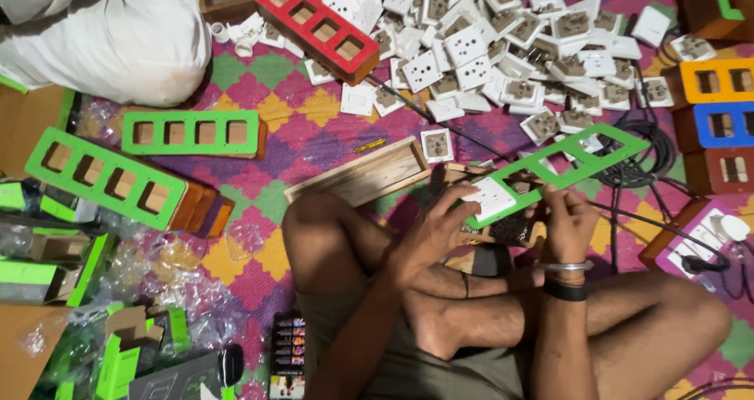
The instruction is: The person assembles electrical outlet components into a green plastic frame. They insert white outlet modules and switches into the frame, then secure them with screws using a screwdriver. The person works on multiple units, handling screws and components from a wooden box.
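From the head camera, your left hand [430, 231] presses a white socket module [491, 197] into the green four-slot faceplate [561, 168] held over your lap; your right hand [567, 225] grips its edge. Keep the plate level and seat the module squarely.

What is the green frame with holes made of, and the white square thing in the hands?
The green frame looks like a thin painted board, flat and matte; wood or plastic, unclear. The white socket looks like smooth moulded plastic with a slight shine.
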